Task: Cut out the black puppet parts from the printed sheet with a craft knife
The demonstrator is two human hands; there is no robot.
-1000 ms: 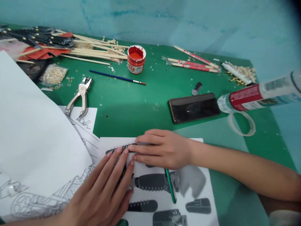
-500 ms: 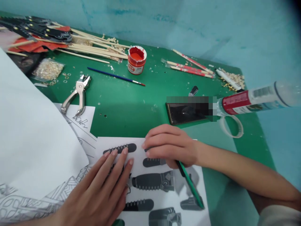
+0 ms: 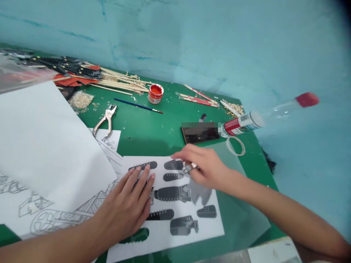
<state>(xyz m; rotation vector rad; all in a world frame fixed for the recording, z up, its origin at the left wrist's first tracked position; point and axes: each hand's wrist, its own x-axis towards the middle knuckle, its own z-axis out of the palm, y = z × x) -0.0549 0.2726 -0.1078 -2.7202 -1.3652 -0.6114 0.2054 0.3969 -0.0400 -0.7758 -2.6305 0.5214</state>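
Observation:
Spread flat, my left hand (image 3: 128, 199) presses on the white sheet (image 3: 197, 230) printed with dark grey shapes. Its fingertips touch a long rounded shape (image 3: 149, 165) with small tabs. My right hand (image 3: 204, 164) is closed around a cutter knife (image 3: 189, 168), whose metal part shows below the fingers. The hand rests at the sheet's upper right, beside a ribbed dark shape (image 3: 173, 164). Most of the knife's handle is hidden, and I cannot see whether its tip touches the paper. A cut-out opening (image 3: 138, 235) in the sheet shows green below my left hand.
Beyond the sheet lie a hole punch (image 3: 108, 120), a paintbrush (image 3: 138, 105), a red paint jar (image 3: 155, 95) and a phone (image 3: 200, 133). A plastic bottle (image 3: 241, 124) lies right, near a tape roll (image 3: 236, 146). Wooden sticks (image 3: 123, 86) lie at the back; blank paper (image 3: 55, 142) covers drawings at left.
The camera view has shifted, showing more wall and more of the table's near side. My right hand has turned, so the knife's green handle no longer shows. My left hand stays on the sheet.

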